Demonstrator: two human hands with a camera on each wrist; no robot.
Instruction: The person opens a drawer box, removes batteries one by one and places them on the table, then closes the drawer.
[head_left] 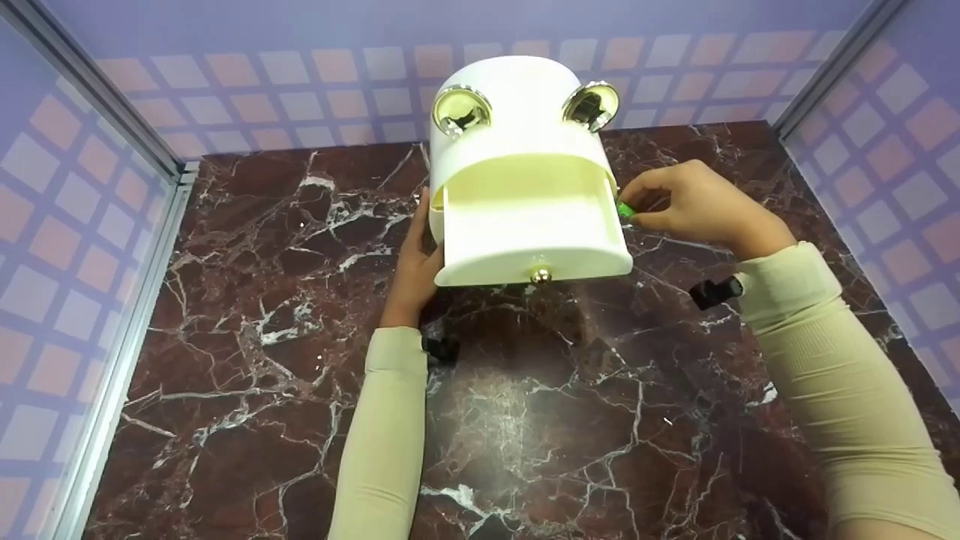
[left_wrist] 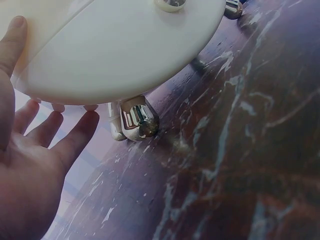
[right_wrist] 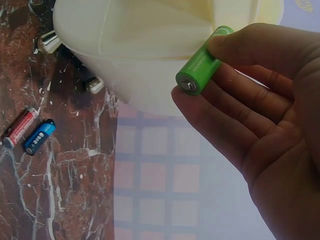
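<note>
A white rounded box (head_left: 525, 97) stands in the middle, its drawer (head_left: 495, 268) pulled out toward me. The inside of the drawer looks bare. Against the box's left side rests my left hand (head_left: 411, 274); the left wrist view shows its fingertips (left_wrist: 50, 120) touching the shell with fairly straight fingers and the thumb lying on the white surface. To the right of the box, my right hand (head_left: 694, 202) pinches a green battery (right_wrist: 200, 67) between thumb and fingers. One metal end of the battery faces the right wrist camera.
Red (right_wrist: 21, 127) and blue batteries (right_wrist: 40, 136) lie on the dark marbled table (head_left: 247, 420), seen only in the right wrist view. Two shiny gold round ornaments (head_left: 463, 111) sit on the box, and metallic feet (left_wrist: 140, 119) hold it up. Tiled-pattern panels (head_left: 330, 75) surround the table.
</note>
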